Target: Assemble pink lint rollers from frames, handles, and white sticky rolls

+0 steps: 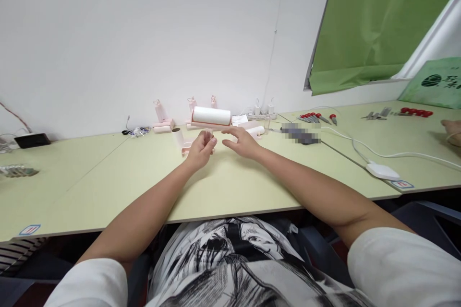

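Note:
Held up in front of me is a lint roller [212, 115], its white roll lying sideways with a pink edge along the bottom. My left hand [201, 150] is closed around its clear handle below the roll. To the right of the handle, my right hand [243, 142] is open, fingers apart and pointing left, apparently with nothing in it. Behind my left wrist stand a whitish roll with a brown core [177, 136] and a pink curved cover piece [186, 151]. Another white roll [256, 130] lies beyond my right hand.
Several pink lint rollers [159, 112] stand along the wall. A power strip [259, 116] with white plugs is behind. To the right are red-handled tools [312, 118], a blurred dark object [301, 133], a cabled white box [382, 170] and another person's hand [452, 129].

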Tool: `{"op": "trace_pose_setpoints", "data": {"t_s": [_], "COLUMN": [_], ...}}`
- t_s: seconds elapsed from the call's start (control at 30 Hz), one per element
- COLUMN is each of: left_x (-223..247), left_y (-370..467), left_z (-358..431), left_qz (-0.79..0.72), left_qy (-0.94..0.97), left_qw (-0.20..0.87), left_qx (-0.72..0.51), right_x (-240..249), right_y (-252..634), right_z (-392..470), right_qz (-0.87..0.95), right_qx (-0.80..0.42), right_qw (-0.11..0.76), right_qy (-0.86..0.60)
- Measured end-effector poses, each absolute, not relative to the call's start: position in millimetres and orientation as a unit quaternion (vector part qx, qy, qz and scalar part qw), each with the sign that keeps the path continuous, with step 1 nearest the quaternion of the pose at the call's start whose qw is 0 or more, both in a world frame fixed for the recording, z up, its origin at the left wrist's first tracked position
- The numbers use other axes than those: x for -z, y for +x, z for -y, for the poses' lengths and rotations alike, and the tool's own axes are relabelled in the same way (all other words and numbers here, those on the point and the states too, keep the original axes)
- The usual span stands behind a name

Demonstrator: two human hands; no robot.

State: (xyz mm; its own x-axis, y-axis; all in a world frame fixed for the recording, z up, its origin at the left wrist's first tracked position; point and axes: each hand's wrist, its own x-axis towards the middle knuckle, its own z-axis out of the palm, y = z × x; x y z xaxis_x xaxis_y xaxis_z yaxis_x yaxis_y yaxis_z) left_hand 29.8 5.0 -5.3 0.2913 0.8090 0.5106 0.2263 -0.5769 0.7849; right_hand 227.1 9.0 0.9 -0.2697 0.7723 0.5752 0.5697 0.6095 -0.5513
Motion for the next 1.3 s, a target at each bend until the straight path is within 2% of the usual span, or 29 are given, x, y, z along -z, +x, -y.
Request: {"op": "trace_pose_setpoints", "data": {"t_s": [0.1, 0.23, 0.53, 0.6, 0.63, 0.77, 0.83, 1.03, 1.3], "left_x": [5, 5, 3, 3, 3, 5, 6, 10, 6], "left_y": [27, 26, 26, 25, 25, 25, 24, 23, 23], "left_z": [-6, -5, -2, -2, -2, -2, -2, -2, -4], "left_qz": [-0.383, -0.394, -0.4, -0.402, -0.401, -0.388, -0.378, -0.372, -0.414], "left_qy": [0.734, 0.756, 0.783, 0.783, 0.783, 0.797, 0.816, 0.847, 0.831], "left_qw": [0.265, 0.214, 0.163, 0.169, 0.175, 0.206, 0.211, 0.194, 0.175], "left_qx": [-0.494, -0.477, -0.448, -0.444, -0.443, -0.414, -0.383, -0.327, -0.327], "right_x": [0, 0, 1, 0, -2, -16, -23, -25, -19], "right_y": [250, 263, 264, 265, 266, 268, 268, 261, 260], "right_z": [-24, -35, -29, -29, -30, -32, -30, -21, -25], "right_qz": [0.754, 0.712, 0.752, 0.759, 0.756, 0.687, 0.658, 0.679, 0.688], "right_qx": [-0.055, -0.042, -0.062, -0.079, -0.094, -0.217, -0.274, -0.3, -0.291], "right_qw": [0.31, 0.199, 0.137, 0.171, 0.215, 0.473, 0.549, 0.584, 0.596], "right_qy": [-0.576, -0.672, -0.642, -0.623, -0.61, -0.507, -0.437, -0.328, -0.296]}}
